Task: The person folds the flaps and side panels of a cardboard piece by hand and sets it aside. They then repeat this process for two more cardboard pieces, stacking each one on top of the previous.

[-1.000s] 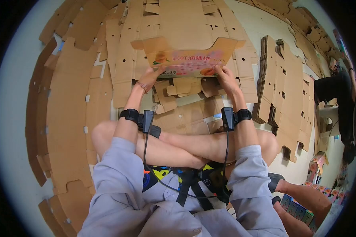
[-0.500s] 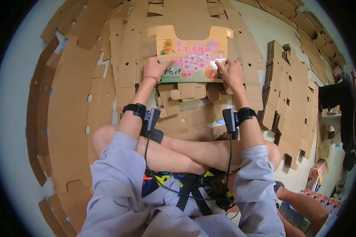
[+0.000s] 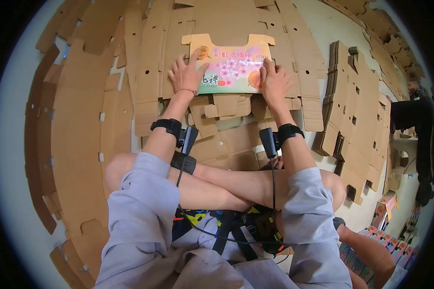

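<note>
A printed cardboard box panel [image 3: 234, 72] with peach pictures, pink blossoms and Chinese lettering lies on a large brown cardboard sheet [image 3: 217, 24]. Two tabs stick up along its far edge, with a cut-out between them. My left hand [image 3: 184, 74] rests on the panel's left edge, fingers spread, thumb over the print. At the right edge is my right hand [image 3: 275, 79], its thumb and index finger on the print and the other fingers bent outside it. Whether the fingertips reach beneath the panel is hidden. Both wrists wear black straps with small devices and cables.
Flattened brown cardboard [image 3: 82, 125] covers the floor at left. A stack of folded cardboard [image 3: 354, 115] lies at right. Smaller brown pieces [image 3: 229, 106] sit between the panel and my crossed legs. Another person's leg [image 3: 371, 250] and printed boxes [image 3: 386, 207] are at lower right.
The printed panel's creased front face now looks flatter. My left hand has opened from its edge grip and spread over the left side; my right hand has moved slightly inward.
</note>
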Tool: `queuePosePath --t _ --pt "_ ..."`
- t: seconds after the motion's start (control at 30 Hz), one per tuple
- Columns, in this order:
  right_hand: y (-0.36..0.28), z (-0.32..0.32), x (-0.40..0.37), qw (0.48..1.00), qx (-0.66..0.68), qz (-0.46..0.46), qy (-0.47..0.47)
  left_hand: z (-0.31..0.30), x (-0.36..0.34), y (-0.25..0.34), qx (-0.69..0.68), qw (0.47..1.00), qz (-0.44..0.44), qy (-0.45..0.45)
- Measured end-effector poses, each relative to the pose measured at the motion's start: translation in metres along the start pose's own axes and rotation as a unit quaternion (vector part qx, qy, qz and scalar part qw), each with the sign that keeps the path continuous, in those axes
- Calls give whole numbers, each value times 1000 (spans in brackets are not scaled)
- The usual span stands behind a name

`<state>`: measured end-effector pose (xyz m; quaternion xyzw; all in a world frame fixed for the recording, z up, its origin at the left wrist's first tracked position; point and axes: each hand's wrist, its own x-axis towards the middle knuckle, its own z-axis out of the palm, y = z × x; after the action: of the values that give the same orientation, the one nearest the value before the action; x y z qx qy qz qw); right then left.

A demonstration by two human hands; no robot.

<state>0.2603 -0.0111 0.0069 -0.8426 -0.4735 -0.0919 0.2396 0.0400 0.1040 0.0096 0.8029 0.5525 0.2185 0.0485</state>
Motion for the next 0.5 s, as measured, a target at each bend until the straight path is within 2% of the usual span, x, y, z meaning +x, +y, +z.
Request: queuePosePath --t 0.07,0.1,0.2,0.27,0.37,0.4,0.5 --pt "2 9 -6 997 -28 -43 63 24 -3 -9 35 996 72 47" --pt "0 3 -5 997 -26 -43 57 22 -4 -7 53 990 107 70" --pt "-3 -20 -13 998 -32 -59 16 17 -16 -9 21 994 104 24" --pt "-8 -45 -12 994 -49 -91 -27 -19 -28 9 47 994 78 -60" --pt "-18 -53 -7 989 -63 -135 -10 -29 -19 33 66 989 41 -126" --pt "-23 -54 -5 990 -42 -99 -90 -25 -17 37 69 987 28 -142" --pt "-26 -13 -28 989 -23 -118 81 2 -29 33 43 995 82 40"
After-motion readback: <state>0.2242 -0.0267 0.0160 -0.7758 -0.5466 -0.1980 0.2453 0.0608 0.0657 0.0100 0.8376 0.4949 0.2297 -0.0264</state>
